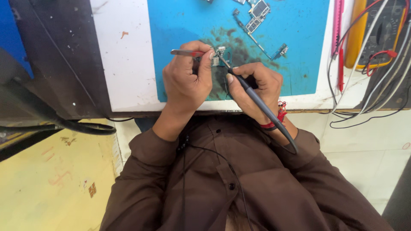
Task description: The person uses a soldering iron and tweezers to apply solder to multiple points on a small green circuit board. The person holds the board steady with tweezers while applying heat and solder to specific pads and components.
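White counter [128,55] carries one blue mat [299,64]. Left hand [186,79] fingers pinch one pair of tweezers [184,53]; one small circuit piece [219,54] sits at their 3 o'clock. Right hand [257,87] fingers grip one dark soldering iron [261,105], tip touching that piece at 11 o'clock.

Small circuit board [220,54]: silvery, component-covered, lying on the stained dark patch of the blue mat, being pinched at one edge by the tweezers. Tweezers [185,53]: slim metal pair with a red mark, lying near horizontal, tips pointing right. Soldering iron [257,99]: dark pen-shaped handle, slanting up-left, its tip touching the board, its cable trailing down-right
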